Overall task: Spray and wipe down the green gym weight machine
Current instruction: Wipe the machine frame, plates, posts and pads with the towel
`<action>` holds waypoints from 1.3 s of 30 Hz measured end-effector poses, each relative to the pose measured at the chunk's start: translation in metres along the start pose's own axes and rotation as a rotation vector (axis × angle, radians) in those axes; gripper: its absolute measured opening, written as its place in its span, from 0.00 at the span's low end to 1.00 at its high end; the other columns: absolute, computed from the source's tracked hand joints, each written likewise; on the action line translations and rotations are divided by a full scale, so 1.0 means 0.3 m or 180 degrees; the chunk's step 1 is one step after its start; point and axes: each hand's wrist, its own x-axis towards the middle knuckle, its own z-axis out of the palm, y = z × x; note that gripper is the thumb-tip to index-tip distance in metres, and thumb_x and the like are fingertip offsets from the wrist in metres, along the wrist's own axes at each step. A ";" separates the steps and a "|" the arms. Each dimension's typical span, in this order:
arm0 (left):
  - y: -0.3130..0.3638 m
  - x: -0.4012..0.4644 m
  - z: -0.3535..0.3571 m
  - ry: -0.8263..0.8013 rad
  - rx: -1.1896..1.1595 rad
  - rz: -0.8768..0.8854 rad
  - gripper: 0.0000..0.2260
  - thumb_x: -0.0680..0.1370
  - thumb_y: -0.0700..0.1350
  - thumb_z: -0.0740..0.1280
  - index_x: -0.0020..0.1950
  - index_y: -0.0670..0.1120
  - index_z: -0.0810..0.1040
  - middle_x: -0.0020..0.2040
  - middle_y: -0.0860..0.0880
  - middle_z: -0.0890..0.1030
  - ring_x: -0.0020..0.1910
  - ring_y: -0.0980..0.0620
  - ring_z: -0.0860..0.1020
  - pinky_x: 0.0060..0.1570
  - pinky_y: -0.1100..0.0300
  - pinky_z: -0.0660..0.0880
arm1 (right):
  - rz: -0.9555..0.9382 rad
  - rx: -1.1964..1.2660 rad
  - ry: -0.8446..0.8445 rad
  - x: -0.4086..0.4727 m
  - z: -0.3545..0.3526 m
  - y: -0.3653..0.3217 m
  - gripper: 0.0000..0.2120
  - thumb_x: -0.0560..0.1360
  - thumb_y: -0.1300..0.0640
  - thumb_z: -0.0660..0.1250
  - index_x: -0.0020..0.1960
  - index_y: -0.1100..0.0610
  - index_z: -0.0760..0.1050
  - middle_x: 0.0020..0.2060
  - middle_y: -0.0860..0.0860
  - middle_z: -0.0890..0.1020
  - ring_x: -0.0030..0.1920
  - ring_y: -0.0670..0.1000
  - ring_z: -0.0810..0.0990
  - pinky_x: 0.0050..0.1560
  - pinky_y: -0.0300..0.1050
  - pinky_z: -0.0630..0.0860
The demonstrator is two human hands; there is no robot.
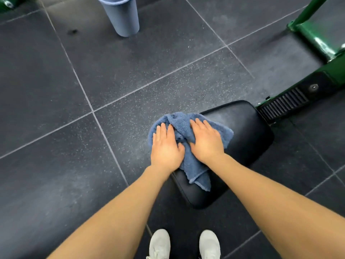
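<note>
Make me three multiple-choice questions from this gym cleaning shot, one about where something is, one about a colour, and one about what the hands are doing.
1. Where does the blue towel lie?
A. on the black seat pad
B. in the bin
C. on the floor

2. What colour is the machine frame?
A. red
B. green
C. yellow

3. How are the left hand and right hand placed?
A. both flat on the towel
B. both curled into fists
C. one holds a spray bottle

Answers:
1 A, the towel is spread over the pad's left edge.
2 B, its glossy painted steel is green.
3 A, straight fingers press the cloth side by side.
</note>
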 end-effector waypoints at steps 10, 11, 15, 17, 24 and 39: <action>0.137 -0.562 0.320 0.0311 -0.0973 -0.0703 0.36 0.74 0.42 0.70 0.77 0.43 0.55 0.78 0.39 0.53 0.76 0.43 0.57 0.68 0.48 0.67 | -0.1834 -0.0434 0.0126 -0.368 0.147 0.294 0.36 0.67 0.50 0.68 0.73 0.53 0.62 0.71 0.51 0.70 0.70 0.53 0.69 0.68 0.49 0.61; 0.171 -0.570 0.347 0.0312 -0.0827 -0.0606 0.36 0.72 0.42 0.71 0.76 0.40 0.56 0.76 0.35 0.58 0.75 0.40 0.57 0.70 0.47 0.64 | -0.1934 -0.0495 0.0045 -0.365 0.130 0.341 0.37 0.66 0.51 0.69 0.73 0.53 0.62 0.71 0.51 0.70 0.70 0.52 0.69 0.67 0.48 0.61; 0.321 -0.434 0.408 0.0312 -0.0320 -0.0237 0.35 0.73 0.56 0.63 0.72 0.34 0.63 0.71 0.33 0.66 0.72 0.37 0.64 0.74 0.51 0.51 | -0.1778 -0.0365 -0.0016 -0.278 0.010 0.520 0.31 0.68 0.52 0.64 0.71 0.56 0.66 0.68 0.54 0.74 0.66 0.53 0.70 0.64 0.47 0.64; 0.377 -0.310 0.396 0.0450 0.0005 -0.0098 0.36 0.73 0.59 0.57 0.72 0.35 0.65 0.72 0.34 0.66 0.72 0.37 0.65 0.75 0.48 0.55 | -0.1475 -0.0428 -0.0023 -0.213 -0.051 0.574 0.30 0.70 0.49 0.59 0.70 0.58 0.70 0.67 0.55 0.75 0.66 0.57 0.73 0.64 0.50 0.64; 0.296 -0.364 0.374 0.0473 -0.0371 -0.0048 0.32 0.74 0.47 0.63 0.76 0.42 0.59 0.78 0.42 0.57 0.78 0.46 0.53 0.77 0.54 0.45 | -0.0485 0.0356 0.0472 -0.320 0.075 0.426 0.33 0.68 0.55 0.70 0.72 0.59 0.68 0.70 0.56 0.72 0.71 0.57 0.68 0.70 0.57 0.65; 0.402 -0.144 0.279 -0.0288 0.0420 -0.0035 0.29 0.79 0.43 0.56 0.78 0.38 0.50 0.79 0.39 0.45 0.78 0.43 0.42 0.76 0.50 0.39 | -0.0449 0.0089 0.0193 -0.190 -0.043 0.485 0.29 0.76 0.57 0.64 0.75 0.59 0.63 0.73 0.54 0.67 0.75 0.56 0.62 0.73 0.54 0.61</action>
